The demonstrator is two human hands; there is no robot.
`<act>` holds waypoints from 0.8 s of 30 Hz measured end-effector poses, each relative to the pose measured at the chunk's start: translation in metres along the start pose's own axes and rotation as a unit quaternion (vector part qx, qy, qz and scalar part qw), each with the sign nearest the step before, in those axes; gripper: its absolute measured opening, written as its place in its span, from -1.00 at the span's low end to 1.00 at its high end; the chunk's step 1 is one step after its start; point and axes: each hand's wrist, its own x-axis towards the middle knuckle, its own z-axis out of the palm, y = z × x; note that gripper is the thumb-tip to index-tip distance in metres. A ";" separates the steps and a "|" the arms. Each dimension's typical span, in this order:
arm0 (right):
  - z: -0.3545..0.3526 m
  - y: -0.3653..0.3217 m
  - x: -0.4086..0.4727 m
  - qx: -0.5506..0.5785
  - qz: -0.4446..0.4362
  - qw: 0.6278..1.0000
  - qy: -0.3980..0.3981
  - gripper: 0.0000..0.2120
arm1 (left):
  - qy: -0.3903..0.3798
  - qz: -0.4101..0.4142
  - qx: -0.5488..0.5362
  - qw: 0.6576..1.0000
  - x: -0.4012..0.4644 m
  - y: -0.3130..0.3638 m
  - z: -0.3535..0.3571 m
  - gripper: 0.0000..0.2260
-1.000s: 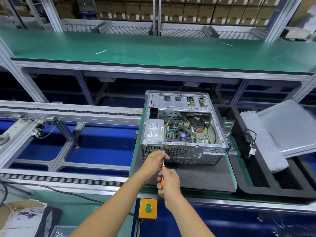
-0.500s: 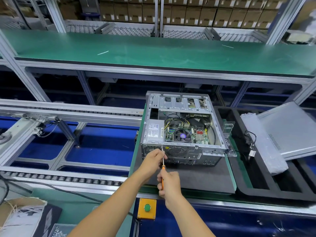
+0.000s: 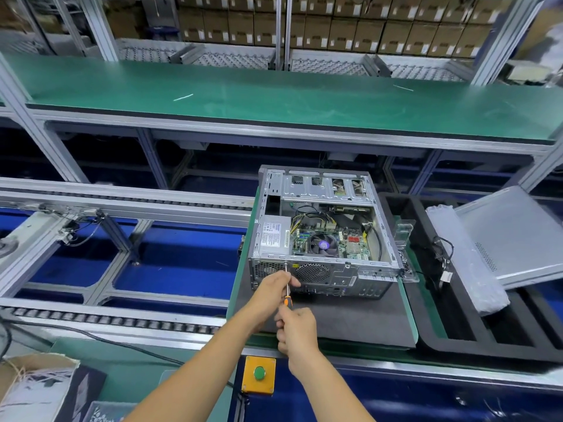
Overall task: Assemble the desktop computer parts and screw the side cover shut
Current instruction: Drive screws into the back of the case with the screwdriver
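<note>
An open desktop computer case (image 3: 323, 226) lies on a dark mat (image 3: 350, 315), its motherboard, fan and power supply showing. My right hand (image 3: 297, 328) grips the orange handle of a screwdriver (image 3: 287, 292) whose tip meets the case's rear panel near the top left corner. My left hand (image 3: 272, 289) pinches the metal shaft just below the tip. The grey side cover (image 3: 518, 236) leans at the right, apart from the case.
A black foam tray (image 3: 487, 339) at the right holds a plastic bag (image 3: 466, 263) and a loose cable (image 3: 443, 254). A yellow box with a green button (image 3: 259, 373) sits at the front edge. Roller conveyor rails (image 3: 106, 318) run to the left; a green shelf (image 3: 274, 99) spans above.
Both hands stay on the screwdriver at the rear panel; my right hand has shifted slightly on the handle. The view has moved a little.
</note>
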 end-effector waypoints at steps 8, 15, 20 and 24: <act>-0.001 -0.003 0.002 0.006 0.040 0.999 0.011 -0.75 | 0.014 0.010 0.007 1.000 0.003 -0.005 -0.001 -0.72; -0.003 0.004 0.004 -0.037 -0.033 0.998 0.040 -0.86 | 0.036 0.008 0.004 0.999 0.004 -0.006 0.002 -0.69; -0.002 0.002 0.006 0.006 -0.007 1.000 0.024 -0.81 | -0.002 -0.005 -0.023 1.000 0.007 -0.011 -0.005 -0.68; -0.002 0.002 0.006 -0.018 0.001 1.000 0.003 -0.81 | 0.012 0.018 0.000 1.000 0.010 -0.017 -0.005 -0.70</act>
